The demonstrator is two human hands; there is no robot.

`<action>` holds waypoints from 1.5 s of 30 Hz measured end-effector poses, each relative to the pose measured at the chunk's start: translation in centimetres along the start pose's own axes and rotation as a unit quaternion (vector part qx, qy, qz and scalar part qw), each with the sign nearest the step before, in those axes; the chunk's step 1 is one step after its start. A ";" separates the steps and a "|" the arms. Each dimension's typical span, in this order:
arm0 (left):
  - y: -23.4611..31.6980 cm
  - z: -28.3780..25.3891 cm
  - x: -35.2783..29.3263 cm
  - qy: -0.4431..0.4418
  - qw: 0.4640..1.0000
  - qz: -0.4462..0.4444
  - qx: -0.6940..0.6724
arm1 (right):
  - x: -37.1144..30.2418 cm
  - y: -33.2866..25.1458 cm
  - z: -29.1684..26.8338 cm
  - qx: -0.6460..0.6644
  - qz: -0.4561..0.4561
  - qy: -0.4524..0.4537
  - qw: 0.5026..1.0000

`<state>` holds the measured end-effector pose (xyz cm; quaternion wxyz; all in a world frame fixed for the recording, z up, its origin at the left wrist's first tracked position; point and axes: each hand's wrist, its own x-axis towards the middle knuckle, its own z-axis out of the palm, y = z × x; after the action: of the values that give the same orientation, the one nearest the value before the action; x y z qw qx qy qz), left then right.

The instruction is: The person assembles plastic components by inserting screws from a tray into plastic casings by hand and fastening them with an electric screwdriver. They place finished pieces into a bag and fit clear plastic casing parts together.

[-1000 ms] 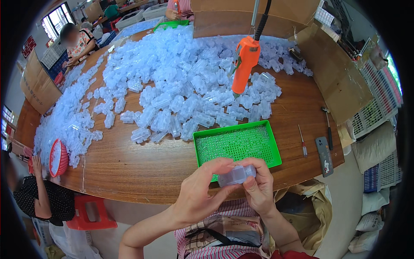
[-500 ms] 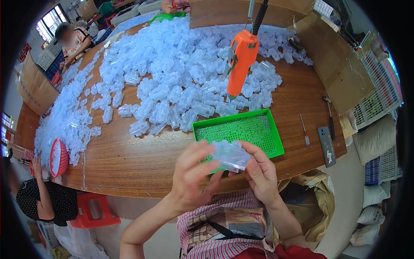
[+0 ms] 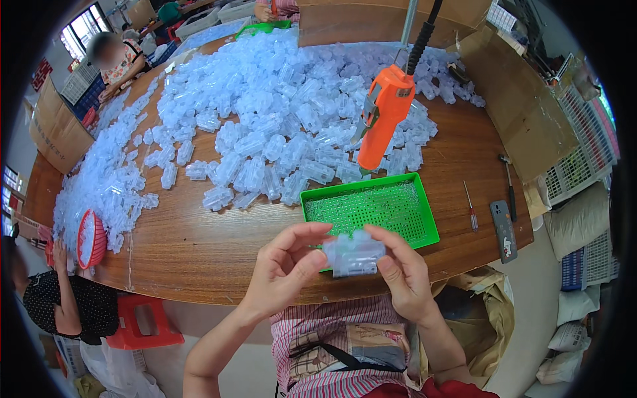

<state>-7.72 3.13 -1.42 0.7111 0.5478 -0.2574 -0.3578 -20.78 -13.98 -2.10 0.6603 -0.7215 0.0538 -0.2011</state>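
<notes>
Just above the table's near edge, a clear plastic part [image 3: 358, 257] with a ribbed, cylindrical body is held up between my hands. My right hand [image 3: 406, 278] grips its right end, forefinger over the top and thumb against the side. At the left end, my left hand [image 3: 282, 268] curls round it, thumb tip and forefinger against the part; its other fingers are bent behind. Beyond my hands lies a green perforated tray [image 3: 431, 215] with many small metal pieces in it. Over the tray's far edge hangs an orange electric screwdriver [image 3: 385, 119], tip down, untouched.
A large heap of clear plastic parts [image 3: 265, 113] covers the far and left table. On the right lie a small screwdriver [image 3: 473, 215], a phone [image 3: 503, 229] and a hammer [image 3: 510, 189]. Cardboard [image 3: 517, 99] walls the right side. A red basket [image 3: 96, 239] stands by a co-worker at left.
The clear part has come slightly nearer me and turned. My left hand, blurred before, has steadied at its left end. The view has shifted a little, and the hanging screwdriver appears farther right and lower.
</notes>
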 end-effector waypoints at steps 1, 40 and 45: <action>-0.1 -0.5 0.0 -0.035 0.999 -0.029 -0.014 | 0.3 -0.3 -0.5 -0.074 -0.021 -0.060 0.995; 1.7 1.2 -1.6 -0.033 0.866 0.252 0.431 | 1.6 -1.0 1.9 0.307 0.330 -0.201 0.870; 1.6 0.5 -1.5 -0.021 0.886 0.203 0.416 | 2.1 -0.6 1.8 0.263 0.311 -0.213 0.888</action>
<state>-8.69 4.27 0.26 0.4693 0.7215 -0.5032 -0.0776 -18.34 -12.93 -1.18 0.8502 -0.4931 0.0788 0.1668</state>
